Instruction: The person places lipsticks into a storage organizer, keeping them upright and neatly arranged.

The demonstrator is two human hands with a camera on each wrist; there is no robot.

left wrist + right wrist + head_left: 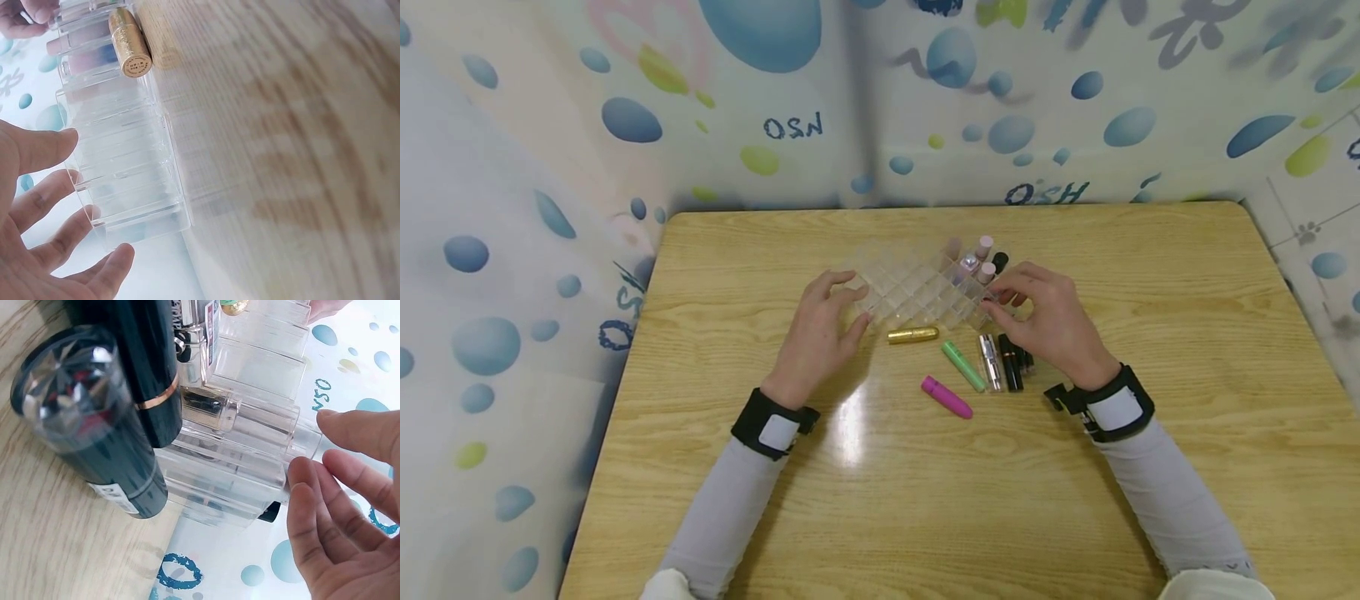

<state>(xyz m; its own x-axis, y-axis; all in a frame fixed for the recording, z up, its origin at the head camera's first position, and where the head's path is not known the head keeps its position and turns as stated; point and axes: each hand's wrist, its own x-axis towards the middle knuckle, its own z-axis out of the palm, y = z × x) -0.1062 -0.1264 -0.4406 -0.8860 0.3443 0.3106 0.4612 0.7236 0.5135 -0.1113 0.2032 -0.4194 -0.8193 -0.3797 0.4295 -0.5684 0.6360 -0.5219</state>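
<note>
At the clear compartment organizer's (898, 287) near right corner, the right hand (1048, 325) pinches a clear-capped tube (304, 440) that could jam if tilted, while the left hand's (812, 337) spread fingers touch the organizer's left end.

In front of your clear, diamond-gridded organizer (901, 287) lie a gold tube (913, 335), mint-green tube (963, 366), magenta tube (947, 397) and black tube (1010, 365); behind it, your white backdrop (805, 171) shows blue and yellow-green spots.

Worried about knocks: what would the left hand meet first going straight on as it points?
Likely the clear organizer, at its left end; whether the fingers touch it is unclear.
</note>
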